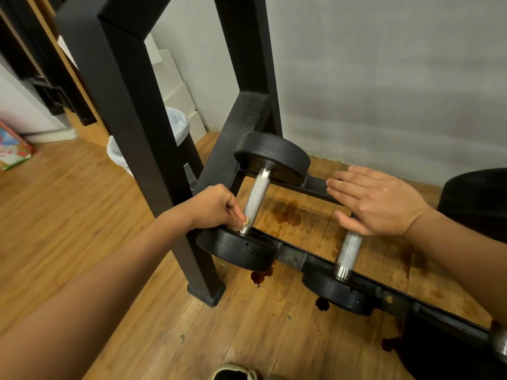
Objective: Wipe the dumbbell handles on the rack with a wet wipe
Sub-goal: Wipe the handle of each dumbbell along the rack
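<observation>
Your left hand (216, 207) pinches a small crumpled beige wet wipe (245, 222) against the near end of the knurled steel dumbbell handle (256, 198) on the black steel rack (290, 256). Your right hand (375, 204) rests open-palmed on the neighbouring steel handle (349, 249), holding nothing. Wiping is under way; next, stroke toward the far head.

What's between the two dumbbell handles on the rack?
Head view: no object; only stained wooden floor shows through the gap between the left handle and the right handle.
</observation>
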Demonstrator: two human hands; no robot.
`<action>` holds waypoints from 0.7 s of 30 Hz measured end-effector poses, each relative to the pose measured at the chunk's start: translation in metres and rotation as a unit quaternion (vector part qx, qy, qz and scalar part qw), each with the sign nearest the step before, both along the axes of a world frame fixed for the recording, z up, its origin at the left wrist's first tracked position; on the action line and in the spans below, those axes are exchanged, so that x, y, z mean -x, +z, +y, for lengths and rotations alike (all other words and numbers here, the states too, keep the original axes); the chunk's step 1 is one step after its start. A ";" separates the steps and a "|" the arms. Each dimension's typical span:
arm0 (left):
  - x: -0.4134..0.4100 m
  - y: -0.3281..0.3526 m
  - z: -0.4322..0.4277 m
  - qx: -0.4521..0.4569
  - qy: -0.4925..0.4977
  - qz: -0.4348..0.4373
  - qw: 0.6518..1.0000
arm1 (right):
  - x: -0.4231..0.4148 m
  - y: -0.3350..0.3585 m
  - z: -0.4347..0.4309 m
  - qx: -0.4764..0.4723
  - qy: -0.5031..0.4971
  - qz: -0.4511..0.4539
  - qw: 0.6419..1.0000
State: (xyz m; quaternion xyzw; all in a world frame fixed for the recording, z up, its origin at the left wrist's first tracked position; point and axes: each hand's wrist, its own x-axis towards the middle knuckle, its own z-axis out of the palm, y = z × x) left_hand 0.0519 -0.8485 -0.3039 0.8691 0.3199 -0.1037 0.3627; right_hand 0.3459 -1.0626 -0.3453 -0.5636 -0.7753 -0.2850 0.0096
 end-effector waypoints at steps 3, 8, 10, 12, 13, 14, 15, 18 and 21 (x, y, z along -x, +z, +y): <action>0.001 0.001 0.000 0.016 0.037 -0.065 0.997 | 0.000 -0.001 0.000 -0.006 0.003 0.001 1.000; -0.010 -0.008 -0.001 0.005 0.121 -0.199 0.973 | -0.001 -0.003 0.001 -0.013 0.006 0.005 1.000; -0.023 -0.011 0.002 -0.027 0.132 -0.226 0.965 | -0.001 -0.003 0.001 -0.017 0.006 0.006 1.000; -0.036 -0.010 0.005 -0.050 0.137 -0.243 0.959 | -0.001 -0.004 0.001 -0.021 0.006 0.004 1.000; -0.042 -0.009 0.006 -0.056 0.135 -0.243 0.959 | -0.001 -0.004 0.001 -0.021 0.006 0.004 1.000; -0.046 -0.008 0.006 -0.057 0.135 -0.242 0.959 | -0.001 -0.004 0.001 -0.020 0.005 0.004 1.000; -0.050 -0.007 0.006 -0.057 0.136 -0.239 0.960 | -0.001 -0.004 0.001 -0.018 0.003 0.005 1.000; -0.053 -0.004 0.003 -0.064 0.127 -0.225 0.964 | -0.001 -0.003 0.001 -0.011 0.001 0.006 1.000; -0.044 -0.002 -0.003 -0.067 0.093 -0.184 0.976 | 0.000 -0.003 0.001 -0.011 0.001 0.007 1.000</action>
